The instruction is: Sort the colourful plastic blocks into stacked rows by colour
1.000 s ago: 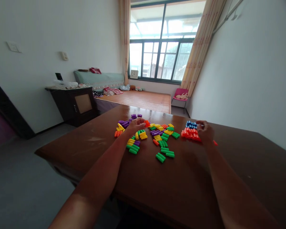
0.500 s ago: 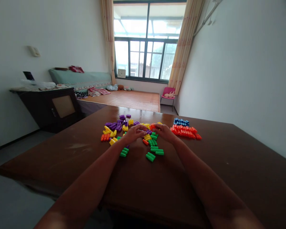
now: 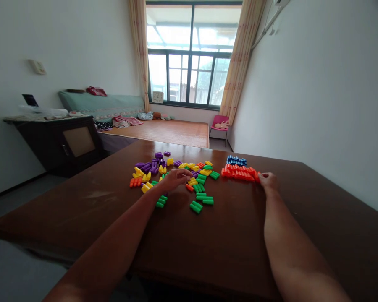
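Note:
My right hand (image 3: 269, 182) is at the right end of the rows of orange plastic blocks (image 3: 238, 173), thumb and fingertips closed on an orange block (image 3: 257, 176). Most of that block's near side is covered by the fingers. Over the mixed pile hovers my left hand (image 3: 175, 179), its fingers loosely bent and apart, with no block seen in them. Around it lie purple blocks (image 3: 146, 166), yellow blocks (image 3: 138, 173) and green blocks (image 3: 204, 199). The left hand and forearm hide part of the pile.
Blue blocks (image 3: 236, 161) stand in a row behind the orange ones. The brown table (image 3: 227, 247) has its right edge sloping toward me. Beyond it are a bed (image 3: 176, 132), a pink chair (image 3: 219, 123) and a dark cabinet (image 3: 50, 147) on the left.
My right hand has moved right, from the mixed pile to the end of the orange rows, with an orange block. The left hand stays over the pile. The view has shifted slightly.

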The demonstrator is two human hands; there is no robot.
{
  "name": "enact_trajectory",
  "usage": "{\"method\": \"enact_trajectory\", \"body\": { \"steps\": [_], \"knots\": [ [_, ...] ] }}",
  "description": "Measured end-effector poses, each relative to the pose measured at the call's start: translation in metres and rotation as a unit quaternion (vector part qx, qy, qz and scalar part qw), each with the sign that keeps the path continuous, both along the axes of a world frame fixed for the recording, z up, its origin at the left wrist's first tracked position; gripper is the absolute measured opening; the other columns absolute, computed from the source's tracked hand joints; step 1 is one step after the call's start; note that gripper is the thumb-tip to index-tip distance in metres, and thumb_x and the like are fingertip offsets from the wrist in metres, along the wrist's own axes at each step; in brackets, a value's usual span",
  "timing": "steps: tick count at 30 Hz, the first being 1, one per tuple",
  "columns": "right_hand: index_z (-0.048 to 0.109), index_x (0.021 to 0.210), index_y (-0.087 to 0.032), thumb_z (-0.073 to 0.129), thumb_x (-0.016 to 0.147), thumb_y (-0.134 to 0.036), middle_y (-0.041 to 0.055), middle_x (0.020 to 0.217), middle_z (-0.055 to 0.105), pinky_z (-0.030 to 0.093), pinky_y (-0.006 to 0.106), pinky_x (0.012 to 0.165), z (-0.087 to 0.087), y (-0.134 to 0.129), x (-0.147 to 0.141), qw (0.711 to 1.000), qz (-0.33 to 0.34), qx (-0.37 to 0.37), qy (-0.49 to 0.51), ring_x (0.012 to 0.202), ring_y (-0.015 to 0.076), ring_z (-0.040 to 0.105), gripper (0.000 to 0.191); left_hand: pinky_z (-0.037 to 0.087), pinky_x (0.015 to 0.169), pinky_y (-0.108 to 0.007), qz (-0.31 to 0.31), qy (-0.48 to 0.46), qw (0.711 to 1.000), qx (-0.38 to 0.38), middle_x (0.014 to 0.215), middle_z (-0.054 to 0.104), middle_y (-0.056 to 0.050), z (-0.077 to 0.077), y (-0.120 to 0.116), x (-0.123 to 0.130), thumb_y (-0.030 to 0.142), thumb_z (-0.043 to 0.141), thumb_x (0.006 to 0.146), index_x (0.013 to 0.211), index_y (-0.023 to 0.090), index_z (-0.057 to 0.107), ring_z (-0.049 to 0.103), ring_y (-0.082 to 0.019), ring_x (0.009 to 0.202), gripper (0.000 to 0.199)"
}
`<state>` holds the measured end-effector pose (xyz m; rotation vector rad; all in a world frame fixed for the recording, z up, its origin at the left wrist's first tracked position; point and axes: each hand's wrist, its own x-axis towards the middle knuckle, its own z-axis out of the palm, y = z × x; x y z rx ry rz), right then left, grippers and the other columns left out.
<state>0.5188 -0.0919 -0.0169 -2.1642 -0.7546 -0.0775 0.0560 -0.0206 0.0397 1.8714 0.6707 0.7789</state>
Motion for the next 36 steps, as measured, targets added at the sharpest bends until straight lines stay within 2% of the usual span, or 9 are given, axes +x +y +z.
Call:
{"method": "enact_trajectory", "body": {
  "steps": [5,11,13,18,22,25,30,33,36],
  "knots": [
    [0.066,0.081,-0.019,0.062,0.075,-0.043,0.0063,0.074,0.062,0.047,0.036,0.067,-0.003,0.001,-0.017,0.998,-0.012,-0.042,-0.042,0.063,0.0181,0.053,0.025,0.051,0.066,-0.025,0.019,0.011,1.000,0.013,0.090,0.072,-0.007,0.003,-0.001,-0.002,0.044,0.066,0.076,0.096,0.013,0.067,0.066,-0.017,0.079,0.036],
    [0.068,0.085,-0.016,0.058,0.077,-0.045,0.0107,0.081,0.062,0.047,0.037,0.069,-0.006,-0.001,-0.011,0.996,-0.040,0.007,-0.080,0.069,0.0209,0.056,0.032,0.052,0.070,-0.027,0.006,-0.003,1.000,0.011,0.089,0.072,-0.007,0.001,0.001,-0.002,0.044,0.067,0.076,0.095,0.013,0.068,0.066,-0.018,0.081,0.037],
    [0.068,0.086,-0.015,0.056,0.079,-0.042,0.0123,0.080,0.063,0.047,0.037,0.070,-0.007,-0.001,-0.008,0.996,-0.055,-0.002,-0.067,0.070,0.0225,0.057,0.030,0.052,0.071,-0.028,0.008,-0.006,1.000,0.014,0.089,0.072,-0.007,0.001,0.003,-0.004,0.045,0.067,0.076,0.096,0.013,0.068,0.066,-0.018,0.082,0.037],
    [0.068,0.086,-0.016,0.053,0.080,-0.036,0.0112,0.075,0.064,0.047,0.038,0.069,-0.009,0.003,-0.005,0.997,-0.031,-0.050,-0.045,0.070,0.0239,0.059,0.025,0.053,0.072,-0.028,0.020,-0.004,1.000,0.020,0.093,0.071,-0.008,0.001,0.009,-0.007,0.049,0.065,0.076,0.098,0.013,0.068,0.066,-0.019,0.085,0.042],
    [0.068,0.079,-0.017,0.055,0.078,-0.035,0.0088,0.069,0.061,0.046,0.038,0.068,-0.009,0.003,-0.006,0.998,-0.022,-0.045,-0.045,0.066,0.0230,0.057,0.022,0.054,0.073,-0.028,0.038,-0.008,0.999,0.021,0.091,0.071,-0.006,-0.001,0.014,-0.008,0.050,0.064,0.075,0.098,0.015,0.069,0.065,-0.019,0.087,0.042],
    [0.069,0.081,-0.017,0.055,0.078,-0.035,0.0098,0.072,0.061,0.046,0.038,0.067,-0.007,0.002,-0.008,0.998,-0.022,-0.047,-0.040,0.067,0.0236,0.057,0.023,0.053,0.071,-0.027,0.053,-0.019,0.998,0.022,0.090,0.071,-0.005,-0.006,0.017,-0.010,0.047,0.064,0.076,0.099,0.015,0.068,0.066,-0.018,0.085,0.040],
    [0.068,0.099,-0.015,0.046,0.082,-0.031,0.0143,0.090,0.064,0.044,0.037,0.070,-0.002,0.001,-0.017,0.995,-0.058,0.027,-0.074,0.078,0.0253,0.058,0.032,0.053,0.071,-0.028,0.114,-0.011,0.992,0.053,0.089,0.072,-0.006,-0.013,0.030,-0.013,0.037,0.058,0.080,0.101,0.013,0.067,0.066,-0.018,0.081,0.033],
    [0.067,0.103,-0.015,0.043,0.082,-0.027,0.0151,0.098,0.064,0.043,0.036,0.074,0.001,0.003,-0.026,0.990,-0.053,0.088,-0.100,0.086,0.0260,0.058,0.034,0.053,0.078,-0.030,0.143,0.053,0.982,0.112,0.093,0.072,-0.006,-0.008,0.043,-0.004,0.029,0.055,0.081,0.100,0.015,0.068,0.067,-0.019,0.088,0.026],
    [0.067,0.104,-0.014,0.041,0.081,-0.024,0.0157,0.102,0.065,0.042,0.036,0.078,0.003,0.006,-0.032,0.985,-0.043,0.128,-0.110,0.091,0.0259,0.058,0.036,0.051,0.088,-0.032,0.146,0.145,0.960,0.189,0.103,0.072,-0.007,0.001,0.059,0.021,0.025,0.054,0.083,0.105,0.016,0.068,0.066,-0.020,0.096,0.028]
  ]
}}
